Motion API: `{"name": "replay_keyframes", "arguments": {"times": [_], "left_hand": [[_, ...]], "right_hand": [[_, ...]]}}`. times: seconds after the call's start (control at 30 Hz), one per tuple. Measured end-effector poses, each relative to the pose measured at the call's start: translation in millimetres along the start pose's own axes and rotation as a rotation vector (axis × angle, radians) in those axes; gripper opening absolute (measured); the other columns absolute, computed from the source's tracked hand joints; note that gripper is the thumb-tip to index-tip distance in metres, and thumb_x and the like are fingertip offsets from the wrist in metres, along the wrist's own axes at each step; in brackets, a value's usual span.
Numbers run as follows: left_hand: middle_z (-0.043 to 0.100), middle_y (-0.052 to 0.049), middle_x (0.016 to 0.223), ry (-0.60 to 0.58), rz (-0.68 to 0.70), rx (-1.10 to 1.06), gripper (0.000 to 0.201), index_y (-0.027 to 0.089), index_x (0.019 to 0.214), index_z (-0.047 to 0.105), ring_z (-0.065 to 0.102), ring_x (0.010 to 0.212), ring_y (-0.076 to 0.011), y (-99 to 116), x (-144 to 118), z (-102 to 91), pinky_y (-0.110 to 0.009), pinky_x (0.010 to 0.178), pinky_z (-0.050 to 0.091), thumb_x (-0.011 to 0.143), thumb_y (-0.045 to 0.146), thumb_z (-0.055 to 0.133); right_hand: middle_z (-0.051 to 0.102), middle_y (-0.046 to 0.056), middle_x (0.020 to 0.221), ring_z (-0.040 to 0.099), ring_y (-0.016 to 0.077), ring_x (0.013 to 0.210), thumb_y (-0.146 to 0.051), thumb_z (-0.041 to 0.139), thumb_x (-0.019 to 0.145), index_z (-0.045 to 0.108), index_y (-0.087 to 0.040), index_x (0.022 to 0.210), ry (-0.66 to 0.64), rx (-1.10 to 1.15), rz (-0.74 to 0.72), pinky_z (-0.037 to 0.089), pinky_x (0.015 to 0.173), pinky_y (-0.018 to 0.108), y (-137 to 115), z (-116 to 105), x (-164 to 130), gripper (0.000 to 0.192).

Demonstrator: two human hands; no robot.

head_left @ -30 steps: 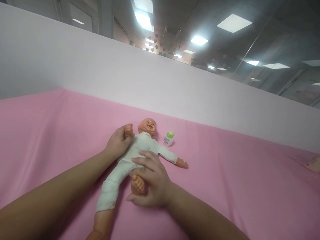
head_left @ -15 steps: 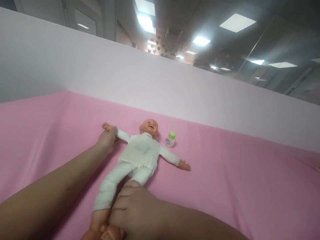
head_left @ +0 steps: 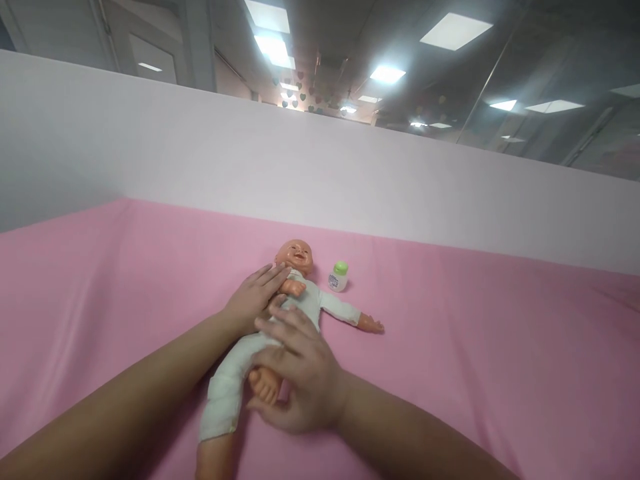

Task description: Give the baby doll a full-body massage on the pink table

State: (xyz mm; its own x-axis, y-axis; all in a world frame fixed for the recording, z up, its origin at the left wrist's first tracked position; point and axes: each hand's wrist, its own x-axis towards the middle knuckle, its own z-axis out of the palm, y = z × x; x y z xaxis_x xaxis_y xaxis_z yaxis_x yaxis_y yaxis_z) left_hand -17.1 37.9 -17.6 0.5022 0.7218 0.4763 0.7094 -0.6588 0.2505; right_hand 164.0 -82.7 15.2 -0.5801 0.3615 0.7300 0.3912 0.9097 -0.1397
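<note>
**Two bare hands on a baby doll lying on a pink sheet**

While it lies face up near the middle of a pink sheet (head_left: 475,347), a baby doll (head_left: 295,303) in a pale white suit is handled by a person's two bare hands. Its bald head points away from the viewer, toward a plain white partition (head_left: 320,173), and its legs point back toward the viewer.

On the viewer's left side of the doll, the left hand (head_left: 255,297) rests flat, fingers held together and stretched out, against the doll's shoulder and upper chest. It presses one of the doll's arms folded across the chest, so that the small orange fist sits just below the chin. The right hand (head_left: 295,373) lies over the doll's belly and hips with its fingers loosely spread and curled. It cups one bent leg, whose bare foot (head_left: 264,385) shows beneath the palm. The doll's other leg stretches straight toward the bottom edge of the view. Its other arm lies stretched out to the viewer's right, flat on the sheet.

Just beside the doll's head, to the right and not touching it, stands a small white bottle (head_left: 339,277) with a green cap. Beyond the partition, ceiling light panels (head_left: 455,30) glow.
</note>
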Motion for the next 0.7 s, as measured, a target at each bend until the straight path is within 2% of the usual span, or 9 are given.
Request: {"name": "replay_keyframes", "arguments": {"times": [0.1,0.2,0.3,0.43,0.57,0.63,0.7], "left_hand": [[0.037,-0.009,0.162,-0.050,0.027,0.051,0.062,0.018,0.156,0.037,0.026,0.152,-0.0274,-2.1,-1.3,-1.4,-0.052,0.123,0.025,0.096,0.034,0.044],[0.038,-0.008,0.162,-0.073,0.011,0.041,0.059,0.019,0.155,0.038,0.030,0.151,-0.0263,-1.6,-0.6,-3.7,-0.053,0.124,0.024,0.098,0.035,0.040],[0.040,-0.009,0.160,-0.074,-0.008,0.003,0.058,0.018,0.153,0.042,0.032,0.150,-0.0262,0.5,0.6,-3.9,-0.051,0.124,0.025,0.098,0.036,0.039],[0.049,-0.009,0.154,-0.010,-0.061,-0.084,0.055,0.020,0.147,0.050,0.040,0.145,-0.0281,3.3,0.2,-2.7,-0.050,0.120,0.032,0.095,0.040,0.046],[0.065,-0.008,0.135,0.081,-0.209,-0.281,0.049,0.024,0.135,0.059,0.058,0.125,-0.0281,4.2,-1.3,-5.6,-0.044,0.105,0.047,0.092,0.047,0.053],[0.072,-0.005,0.112,0.116,-0.341,-0.378,0.044,0.025,0.127,0.062,0.067,0.102,-0.0260,0.5,-1.8,-8.3,-0.039,0.089,0.053,0.091,0.050,0.053],[0.072,-0.003,0.091,0.198,-0.525,-0.457,0.039,0.024,0.115,0.064,0.067,0.085,-0.0244,-8.5,-1.8,-10.0,-0.037,0.076,0.053,0.090,0.052,0.053]], "right_hand": [[0.058,0.014,0.141,0.046,0.0324,0.139,-0.040,0.071,0.076,0.065,-0.021,0.107,0.036,0.000,0.106,0.032,0.119,0.053,17.5,-4.8,1.0,0.036],[0.061,0.013,0.136,0.052,0.0307,0.134,-0.040,0.073,0.078,0.066,-0.022,0.108,-0.050,-0.019,0.158,0.032,0.120,0.054,31.5,-0.6,0.7,0.036],[0.062,0.013,0.134,0.051,0.0308,0.134,-0.041,0.073,0.078,0.067,-0.022,0.108,-0.084,-0.075,0.186,0.033,0.120,0.054,35.9,6.1,1.0,0.036],[0.062,0.011,0.133,0.051,0.0311,0.133,-0.042,0.073,0.080,0.067,-0.023,0.108,-0.080,-0.089,0.155,0.035,0.118,0.054,33.9,8.1,0.9,0.035],[0.067,0.011,0.124,0.052,0.0314,0.130,-0.047,0.076,0.075,0.065,-0.022,0.106,-0.037,-0.037,0.100,0.041,0.112,0.051,28.2,-0.7,2.2,0.041],[0.070,0.010,0.111,0.056,0.0310,0.123,-0.051,0.075,0.072,0.064,-0.022,0.102,-0.005,0.005,0.049,0.044,0.106,0.050,21.8,-2.5,2.3,0.043],[0.072,0.006,0.095,0.063,0.0273,0.108,-0.056,0.074,0.072,0.063,-0.022,0.093,-0.020,0.062,-0.004,0.047,0.098,0.045,13.0,1.1,0.1,0.041]]}}
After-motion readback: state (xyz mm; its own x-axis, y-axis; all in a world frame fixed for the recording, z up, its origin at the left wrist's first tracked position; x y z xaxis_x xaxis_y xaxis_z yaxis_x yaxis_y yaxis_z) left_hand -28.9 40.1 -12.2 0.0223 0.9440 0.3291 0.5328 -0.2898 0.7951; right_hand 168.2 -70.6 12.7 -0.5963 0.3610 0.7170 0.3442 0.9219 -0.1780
